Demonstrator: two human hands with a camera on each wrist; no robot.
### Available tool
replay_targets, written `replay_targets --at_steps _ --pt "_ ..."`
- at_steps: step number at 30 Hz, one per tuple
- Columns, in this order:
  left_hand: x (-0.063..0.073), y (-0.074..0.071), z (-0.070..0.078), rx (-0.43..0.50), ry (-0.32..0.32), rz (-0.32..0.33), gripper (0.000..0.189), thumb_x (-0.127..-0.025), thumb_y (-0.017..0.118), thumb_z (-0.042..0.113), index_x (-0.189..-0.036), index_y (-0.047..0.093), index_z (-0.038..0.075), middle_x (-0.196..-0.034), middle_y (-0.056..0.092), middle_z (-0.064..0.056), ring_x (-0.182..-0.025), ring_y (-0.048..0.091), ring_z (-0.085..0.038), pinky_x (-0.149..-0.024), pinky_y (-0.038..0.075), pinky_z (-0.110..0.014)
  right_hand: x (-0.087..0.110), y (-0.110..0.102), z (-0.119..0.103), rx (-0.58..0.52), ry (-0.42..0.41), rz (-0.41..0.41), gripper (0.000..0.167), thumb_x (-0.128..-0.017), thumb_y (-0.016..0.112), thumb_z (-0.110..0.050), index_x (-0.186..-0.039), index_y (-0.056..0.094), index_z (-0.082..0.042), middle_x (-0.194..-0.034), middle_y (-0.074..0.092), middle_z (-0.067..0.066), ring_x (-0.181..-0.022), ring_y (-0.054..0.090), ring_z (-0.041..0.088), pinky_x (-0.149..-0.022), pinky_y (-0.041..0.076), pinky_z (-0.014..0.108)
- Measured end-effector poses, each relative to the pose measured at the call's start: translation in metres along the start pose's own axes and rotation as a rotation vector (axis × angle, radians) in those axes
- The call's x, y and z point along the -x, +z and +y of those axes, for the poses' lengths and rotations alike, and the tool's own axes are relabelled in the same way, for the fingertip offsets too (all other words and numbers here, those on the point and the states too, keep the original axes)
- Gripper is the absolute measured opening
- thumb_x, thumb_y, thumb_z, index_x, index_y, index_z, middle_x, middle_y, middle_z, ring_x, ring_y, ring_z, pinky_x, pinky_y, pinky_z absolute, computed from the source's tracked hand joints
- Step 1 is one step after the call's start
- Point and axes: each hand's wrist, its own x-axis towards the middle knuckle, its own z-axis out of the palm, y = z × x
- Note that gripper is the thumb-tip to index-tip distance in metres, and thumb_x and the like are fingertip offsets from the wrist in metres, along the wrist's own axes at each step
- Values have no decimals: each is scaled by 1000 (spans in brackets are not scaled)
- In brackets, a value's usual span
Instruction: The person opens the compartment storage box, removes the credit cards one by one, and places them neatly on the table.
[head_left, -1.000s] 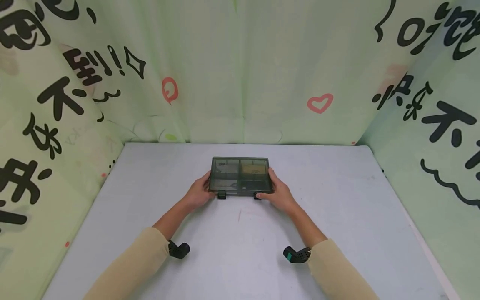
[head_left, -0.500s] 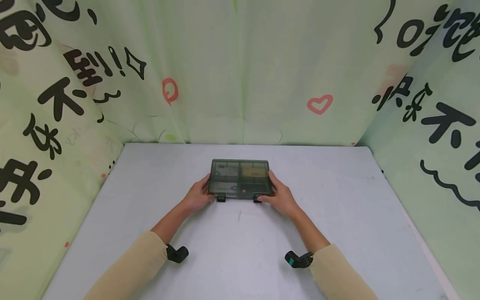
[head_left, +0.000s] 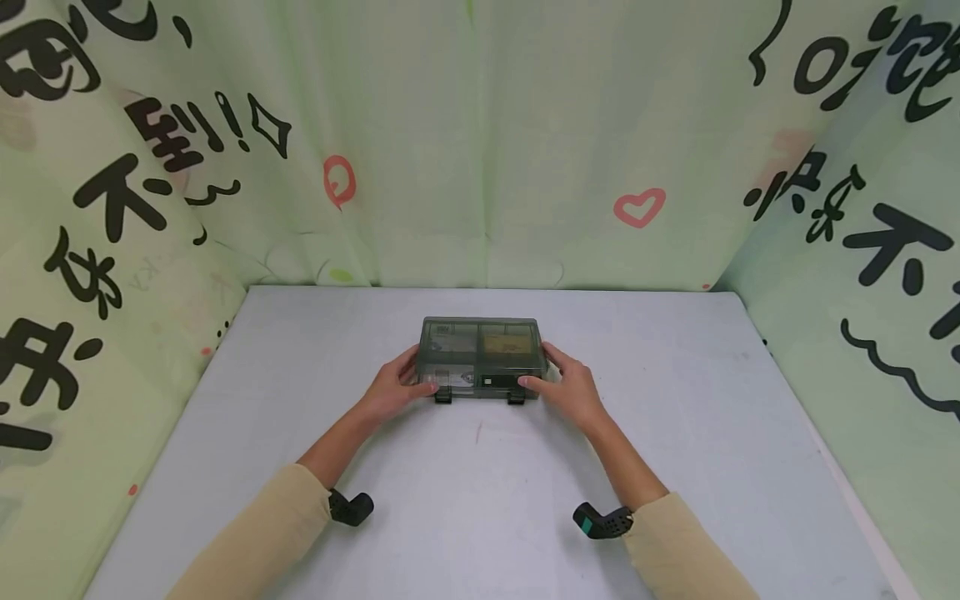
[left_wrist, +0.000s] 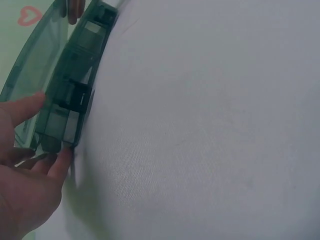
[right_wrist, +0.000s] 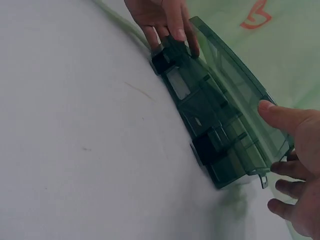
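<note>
A dark translucent green plastic storage box (head_left: 477,385) sits on the white table, divided into compartments. Its clear lid (right_wrist: 235,75) stands partly raised, tilted up from the front edge in both wrist views. My left hand (head_left: 392,390) holds the box's left side, thumb at the lid's front edge and lower fingers against the box wall. At the other end, my right hand (head_left: 572,393) grips the lid's right corner with thumb in front and fingers at the side. Two black latches (right_wrist: 207,146) are on the front wall. A yellowish patch shows through the lid.
The white table (head_left: 480,500) spreads around the box on all sides. A pale green curtain (head_left: 480,150) with black writing and red hearts hangs behind it and along both sides. Black wrist cameras (head_left: 351,508) sit at the cuffs.
The box first shifted slightly toward me. Then the lid's front edge lifted, both thumbs moving up and inward, and the front compartments came into view below it.
</note>
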Motion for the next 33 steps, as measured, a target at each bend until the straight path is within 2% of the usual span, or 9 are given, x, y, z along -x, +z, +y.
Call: replay_targets --at_steps 7,12,17,24,30,33 --pt "1 1 1 13 -11 26 81 -87 70 7 -154 25 11 -158 30 -12 -147 27 -27 -113 37 -41 2 -11 -16 -101 -2 35 72 -90 69 -33 -148 38 -5 -151 42 14 -141 39 30 -114 36 43" --pt "2 -1 3 -5 -17 13 81 -88 69 8 -154 22 9 -160 24 -13 -148 24 -28 -114 35 -42 -1 -17 -23 -208 20 31 68 -93 64 -32 -149 35 -5 -152 40 15 -142 38 29 -114 38 41" --pt "2 -1 4 -8 -24 14 81 -88 70 8 -154 23 10 -161 23 -9 -148 25 -25 -116 32 -41 -9 -21 -25 -295 36 37 63 -95 61 -31 -149 36 -9 -152 42 9 -145 34 25 -114 37 42" --pt "2 0 4 -11 -1 12 80 -87 69 5 -154 24 7 -161 23 -11 -147 26 -27 -116 32 -41 -18 -25 -28 -285 23 61 56 -98 56 -32 -148 40 -11 -152 42 7 -148 28 23 -120 26 44" --pt "3 0 6 -3 2 7 79 -88 68 5 -153 24 6 -161 22 -13 -147 25 -28 -115 32 -41 -28 -27 -27 -262 0 32 58 -99 54 -33 -151 35 -14 -156 36 3 -149 24 23 -121 22 46" --pt "10 0 17 -7 -11 -8 79 -89 67 4 -153 22 3 -160 21 -15 -147 24 -30 -115 32 -42 -31 -27 -27 -253 -4 22 59 -99 53 -33 -152 32 -18 -157 34 1 -150 22 22 -121 21 47"
